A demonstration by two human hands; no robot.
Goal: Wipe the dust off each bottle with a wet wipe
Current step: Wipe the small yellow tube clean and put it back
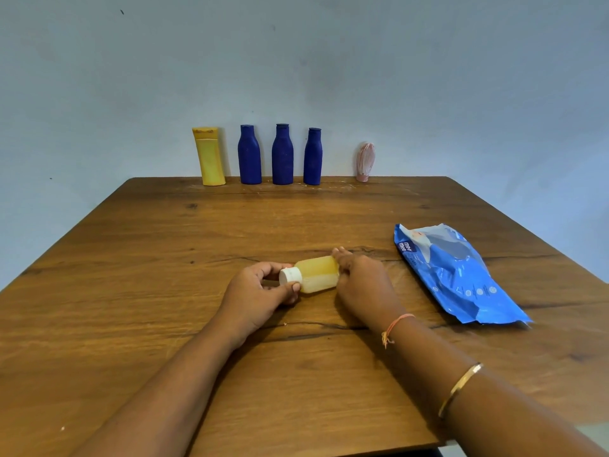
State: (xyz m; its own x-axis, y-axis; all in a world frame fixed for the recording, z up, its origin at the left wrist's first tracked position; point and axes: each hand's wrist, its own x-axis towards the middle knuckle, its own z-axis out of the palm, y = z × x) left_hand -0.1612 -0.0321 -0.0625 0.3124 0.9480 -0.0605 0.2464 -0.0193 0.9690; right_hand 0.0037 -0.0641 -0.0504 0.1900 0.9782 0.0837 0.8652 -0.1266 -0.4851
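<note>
A small clear bottle of yellowish liquid (318, 274) with a white cap (290, 276) lies sideways above the middle of the wooden table (164, 258). My left hand (260, 293) pinches the cap end between thumb and fingers. My right hand (362, 285) grips the bottle's base end. No wipe shows in either hand. At the table's far edge, against the wall, stand a yellow bottle (208, 156), three blue bottles (249, 155) (282, 155) (312, 157) and a small pink and white bottle (365, 162).
A blue pack of wet wipes (454, 275) lies flat on the table to the right of my right hand. A pale wall rises directly behind the row of bottles. The table's near edge runs under my forearms.
</note>
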